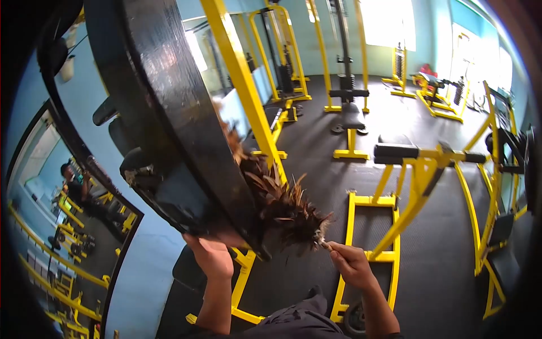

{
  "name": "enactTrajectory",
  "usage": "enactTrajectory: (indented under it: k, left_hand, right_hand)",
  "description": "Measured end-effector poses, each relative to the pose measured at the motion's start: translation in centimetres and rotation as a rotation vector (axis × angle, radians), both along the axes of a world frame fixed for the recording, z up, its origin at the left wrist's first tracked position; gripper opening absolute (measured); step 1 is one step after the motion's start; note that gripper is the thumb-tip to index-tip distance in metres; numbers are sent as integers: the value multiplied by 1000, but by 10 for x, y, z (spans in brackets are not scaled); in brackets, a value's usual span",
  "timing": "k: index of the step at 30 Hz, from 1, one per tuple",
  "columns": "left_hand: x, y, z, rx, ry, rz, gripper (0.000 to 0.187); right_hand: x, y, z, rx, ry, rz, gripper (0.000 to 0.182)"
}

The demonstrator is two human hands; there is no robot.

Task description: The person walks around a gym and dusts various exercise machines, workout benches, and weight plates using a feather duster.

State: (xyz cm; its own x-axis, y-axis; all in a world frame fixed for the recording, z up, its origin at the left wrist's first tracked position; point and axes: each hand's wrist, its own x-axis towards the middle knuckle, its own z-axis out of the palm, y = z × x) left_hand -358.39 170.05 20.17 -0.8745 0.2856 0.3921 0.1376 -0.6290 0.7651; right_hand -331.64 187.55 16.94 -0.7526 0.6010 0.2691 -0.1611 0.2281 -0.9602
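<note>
Head view: gym floor, yellow machine frames (420, 175)
Left hand (210, 254): fingers clenched on lower edge of large black pad (169, 113), pad tilted overhead
Right hand (351, 263): fingers grasping handle of feather duster (285, 206)
Duster: brown feathers touching pad's right edge, between both hands
Mirror (62, 226): far left wall
</note>
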Motion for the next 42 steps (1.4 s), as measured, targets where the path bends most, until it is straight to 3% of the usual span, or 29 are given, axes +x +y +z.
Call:
enactTrajectory:
  k: [2,4,5,6,7,10,12,18,21,24,25,28,32,34,35,38,40,41,42]
  left_hand:
    - [3,7,10,-65,-16,153,61]
    - [7,9,21,166,-67,11,61]
    - [16,8,24,63,57,82,59]
    - [5,0,3,63,76,124,59]
    - [-12,-17,-32,-105,166,204,58]
    - [2,-24,-31,-61,71,165,57]
    - [11,-22,-28,-42,36,169,56]
    - [27,-2,-3,32,-68,317,54]
    - [34,14,10,76,-122,410,53]
    - [39,26,21,95,-177,498,52]
    - [40,30,24,103,-198,518,51]
    - [43,37,31,134,-241,563,50]
    - [41,42,30,176,-305,604,50]
    - [38,28,15,187,-259,519,48]
    - [37,16,3,189,-226,445,48]
    - [29,-3,-14,394,-196,-30,36]
    - [39,16,1,257,-15,91,29]
    - [40,18,3,209,42,135,26]
    - [38,14,4,230,51,23,32]
  right_hand:
    - [-26,19,13,19,72,83,21]
    - [-52,32,10,19,138,182,21]
    - [-66,36,1,49,115,278,21]
    - [-80,43,-5,86,99,375,22]
    - [-87,45,-6,72,7,454,23]
    - [-113,38,-43,58,8,500,25]
    - [-120,36,-48,-85,9,636,25]
    - [-147,35,-57,-116,345,816,26]
    - [-166,51,-79,-75,-35,872,27]
    - [-175,66,-72,-212,-31,1021,27]
    - [-179,59,-86,-253,126,1039,27]
    - [-195,57,-62,-156,258,1014,32]
    - [-234,57,-60,-104,-143,1059,30]
    - [-244,51,-68,-75,-54,1016,29]
    - [-250,42,-75,-189,-10,1024,28]
    - [-259,26,-45,-367,124,1020,26]
    - [-273,12,-16,-245,450,1010,26]
    - [-283,1,-9,-253,446,1012,26]
    - [-295,-9,-5,-187,524,992,27]
